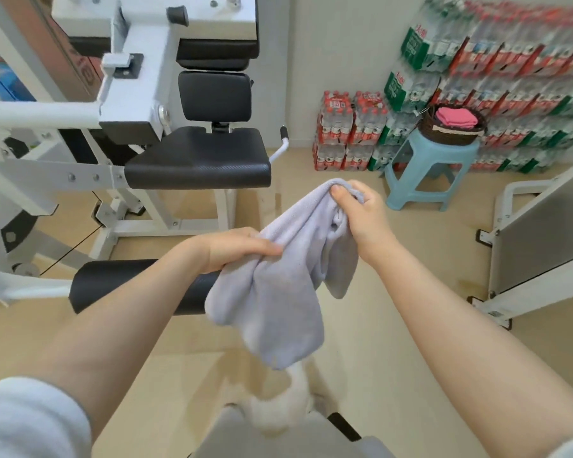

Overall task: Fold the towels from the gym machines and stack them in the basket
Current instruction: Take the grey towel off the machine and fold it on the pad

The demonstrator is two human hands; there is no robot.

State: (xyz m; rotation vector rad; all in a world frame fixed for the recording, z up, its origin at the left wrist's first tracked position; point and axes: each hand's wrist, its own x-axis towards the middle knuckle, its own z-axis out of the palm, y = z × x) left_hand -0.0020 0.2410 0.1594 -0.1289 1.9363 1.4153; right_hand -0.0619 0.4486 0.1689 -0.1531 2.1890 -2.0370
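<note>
A pale lilac-grey towel (275, 299) hangs bunched in the air between my hands, its lower end drooping toward the floor. My right hand (361, 213) pinches its upper corner, thumb on top. My left hand (235, 247) grips a fold lower on the left, just above a black foam roller pad (129, 285) of the gym machine. A dark wicker basket (454, 132) stands on a light blue plastic stool (427, 173) at the back right. A folded pink towel (455, 117) lies inside it.
A white gym machine with a black padded seat (199, 163) and backrest fills the left. Shrink-wrapped packs of bottled water (497, 81) are stacked along the back right wall. Another white machine frame (540, 246) stands at the right. Beige floor lies between.
</note>
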